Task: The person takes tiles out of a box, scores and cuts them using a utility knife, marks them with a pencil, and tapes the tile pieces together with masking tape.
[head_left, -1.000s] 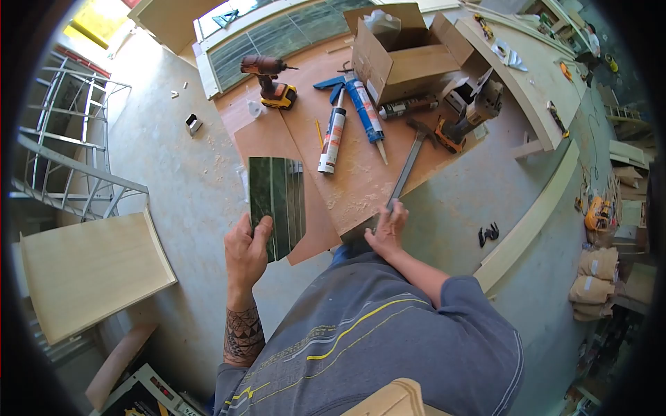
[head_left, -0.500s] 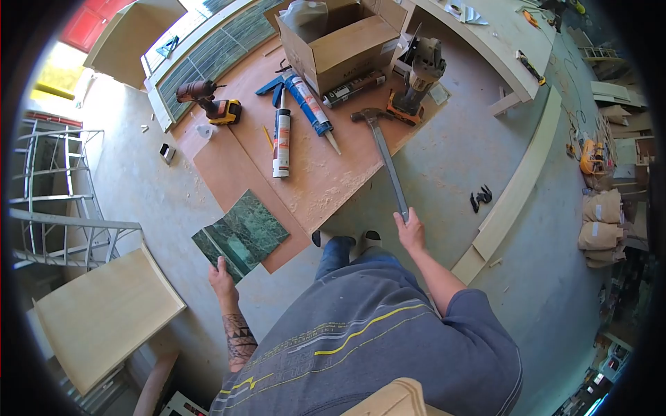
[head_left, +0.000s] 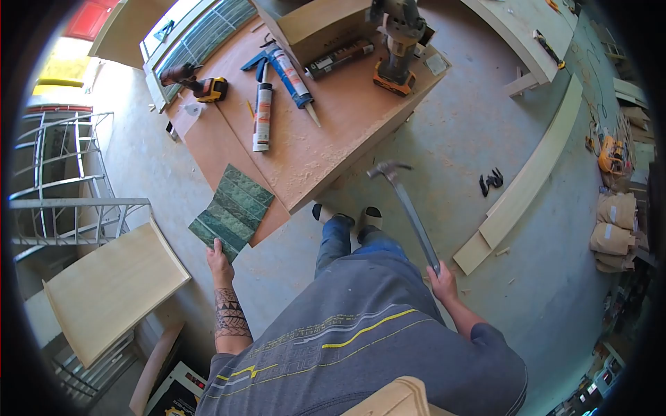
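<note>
My left hand (head_left: 220, 262) grips the lower edge of a green marble-patterned tile (head_left: 234, 208), whose face shows several parallel bands. The tile is tilted and overlaps the near left corner of the brown work table (head_left: 305, 156) in view; whether it touches is unclear. My right hand (head_left: 442, 281) is closed round the handle end of a claw hammer (head_left: 413, 215). The hammer's head points away from me over the floor, to the right of my feet and apart from the table edge.
On the table are a drill (head_left: 208, 89), a white sealant tube (head_left: 262, 118), a blue caulking gun (head_left: 291, 80), a dark tube (head_left: 340, 57), a cordless power tool (head_left: 397, 52) and a cardboard box (head_left: 322, 29). Boards (head_left: 517, 187) lie right; a metal frame (head_left: 76, 166) stands left.
The hammer has come off the table top, moving right and toward me in my right hand. The tile has turned, and its bands show more clearly. The whole view has shifted.
</note>
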Motion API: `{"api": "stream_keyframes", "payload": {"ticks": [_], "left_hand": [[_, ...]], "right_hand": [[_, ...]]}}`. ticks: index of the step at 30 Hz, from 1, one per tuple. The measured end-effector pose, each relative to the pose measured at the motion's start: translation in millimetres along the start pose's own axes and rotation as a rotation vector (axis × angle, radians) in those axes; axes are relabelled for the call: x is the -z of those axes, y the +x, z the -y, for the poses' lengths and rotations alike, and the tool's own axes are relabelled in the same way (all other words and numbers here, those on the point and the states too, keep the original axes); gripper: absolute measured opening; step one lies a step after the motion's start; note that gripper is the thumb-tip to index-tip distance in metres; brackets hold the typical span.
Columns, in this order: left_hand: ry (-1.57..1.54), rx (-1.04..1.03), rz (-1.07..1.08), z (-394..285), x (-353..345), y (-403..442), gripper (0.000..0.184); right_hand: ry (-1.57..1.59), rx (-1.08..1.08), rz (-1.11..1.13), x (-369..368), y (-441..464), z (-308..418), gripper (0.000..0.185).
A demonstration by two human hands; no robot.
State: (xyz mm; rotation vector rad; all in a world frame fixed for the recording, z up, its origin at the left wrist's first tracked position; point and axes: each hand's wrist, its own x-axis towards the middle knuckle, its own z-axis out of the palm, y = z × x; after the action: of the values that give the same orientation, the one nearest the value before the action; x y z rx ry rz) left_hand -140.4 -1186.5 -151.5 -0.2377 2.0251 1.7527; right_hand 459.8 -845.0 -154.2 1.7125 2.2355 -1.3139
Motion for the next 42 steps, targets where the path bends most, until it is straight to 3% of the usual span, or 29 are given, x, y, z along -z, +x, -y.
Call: {"api": "stream_keyframes", "payload": {"ticks": [2,6,7,9,10,12,14,16,17,19,21,23,25,29,33,36,38,42], "left_hand": [[-0.029,0.0,0.035,-3.2,-5.3,-2.2,0.039],[-0.034,0.03,0.104,-13.1,-11.2,2.0,0.038],[-0.023,0.03,0.126,-19.1,-6.3,2.1,0.036],[0.392,-0.283,0.156,30.5,53.1,45.4,0.033],[-0.025,0.097,0.111,-17.3,3.8,20.9,0.035],[-0.007,0.11,0.065,-25.8,-9.6,25.2,0.032],[-0.026,0.149,0.154,-22.8,-8.1,36.5,0.036],[0.003,0.215,0.207,-24.8,-14.7,43.6,0.038],[0.041,0.215,0.182,-25.0,-22.2,46.5,0.04],[0.053,0.223,0.247,-30.4,-39.0,47.7,0.039],[0.042,0.212,0.287,-27.2,-40.3,57.3,0.038],[0.069,0.143,0.325,-28.3,-48.6,63.5,0.036],[0.097,0.113,0.355,-28.0,-51.7,69.9,0.037],[-0.021,0.141,0.399,-30.8,-66.8,71.2,0.034],[0.382,-0.021,0.315,-26.6,-65.2,80.2,0.035],[0.628,0.049,0.268,-9.9,-53.8,90.8,0.042],[0.717,-0.131,-0.04,7.0,-50.0,96.0,0.047],[0.762,-0.174,-0.095,13.6,-63.5,90.9,0.048]], "right_hand": [[0.001,-0.123,0.072,2.4,-21.8,-25.0,0.035],[0.022,-0.105,-0.003,-53.4,28.6,-61.2,0.033],[0.152,-0.354,0.06,-71.8,66.6,-62.7,0.031],[0.453,-0.719,0.134,-121.3,153.8,-51.1,0.027],[0.629,-0.852,0.135,-145.1,197.5,-50.9,0.025],[0.853,-0.919,0.114,-190.1,272.4,-43.9,0.022],[1.351,-0.914,-0.001,-254.0,344.2,-70.0,0.021],[1.577,-0.598,0.022,-310.7,380.7,-82.6,0.021],[1.593,-0.61,0.025,-319.6,380.3,-59.3,0.021],[1.469,-0.709,0.201,-309.4,361.0,5.9,0.034],[1.215,-0.586,0.434,-326.4,338.6,22.8,0.046],[1.0,-0.481,0.572,-345.3,314.5,30.6,0.045],[0.776,-0.6,0.562,-357.2,284.4,48.8,0.043],[0.636,-0.718,0.518,-301.7,200.7,97.6,0.037],[0.484,-0.667,0.404,-251.8,150.3,79.2,0.036],[0.434,-0.623,0.275,-199.4,147.5,66.3,0.036],[0.438,-0.574,0.196,-164.9,152.3,58.4,0.034],[0.554,-0.614,-0.014,-93.7,149.5,42.4,0.033]]}}
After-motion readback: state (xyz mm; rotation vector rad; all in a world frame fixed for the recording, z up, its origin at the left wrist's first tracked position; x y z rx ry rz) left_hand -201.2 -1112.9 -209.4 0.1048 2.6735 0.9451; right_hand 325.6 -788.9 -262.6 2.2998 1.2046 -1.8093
